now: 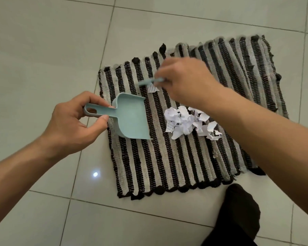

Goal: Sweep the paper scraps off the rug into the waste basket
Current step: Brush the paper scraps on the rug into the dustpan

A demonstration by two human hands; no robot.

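Note:
A black-and-beige striped rug (176,160) lies on the tiled floor. A heap of white paper scraps (188,123) sits near its middle, and one single scrap (152,89) lies farther back. My left hand (73,128) grips the handle of a pale blue dustpan (132,118), whose mouth rests on the rug's left part, facing the heap. My right hand (185,82) is closed on a small pale blue brush (149,81), blurred, just above the single scrap. No waste basket is in view.
Pale floor tiles (52,41) surround the rug on all sides. A dark-socked foot (238,210) stands at the rug's near right corner. A small bright light reflection (95,174) shows on the tile left of the rug.

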